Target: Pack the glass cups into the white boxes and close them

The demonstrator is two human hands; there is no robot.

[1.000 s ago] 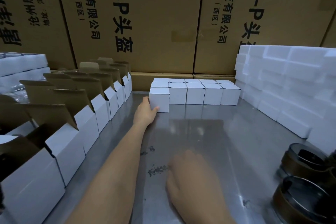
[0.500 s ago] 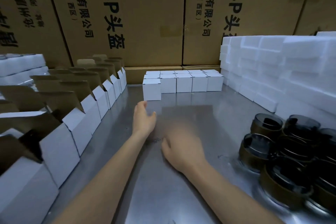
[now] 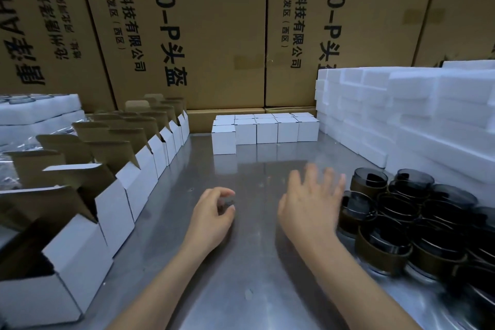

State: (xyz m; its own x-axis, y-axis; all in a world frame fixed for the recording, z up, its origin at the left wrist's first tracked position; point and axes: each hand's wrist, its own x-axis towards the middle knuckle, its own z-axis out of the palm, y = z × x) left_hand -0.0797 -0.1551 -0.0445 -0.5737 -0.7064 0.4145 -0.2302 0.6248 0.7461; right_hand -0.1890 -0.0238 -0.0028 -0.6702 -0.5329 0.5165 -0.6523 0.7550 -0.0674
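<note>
The glass cups (image 3: 401, 222) are grouped at the right side of the worktop (image 3: 241, 262), packed closely against one another. Each cup is of dark, smoky glass, round and low, with a brown band around its wall. The right hand (image 3: 310, 206) is located just left of the nearest cup, its fingers spread and straight, grasping nothing; whether it touches the cup cannot be told, as the fingers are blurred. The left hand (image 3: 214, 214) is positioned further left, well apart from the cups, with fingers loosely curled and nothing held.

A row of open white boxes (image 3: 107, 195) is arranged along the left edge, with brown inner flaps raised. Closed white boxes (image 3: 265, 128), cubic and smooth, are lined up at the far end of the worktop. White foam blocks (image 3: 401, 115), matt and rectangular, are stacked at the right. The worktop is of brushed, reflective metal. Large brown cartons (image 3: 214, 35) with black print are stacked behind.
</note>
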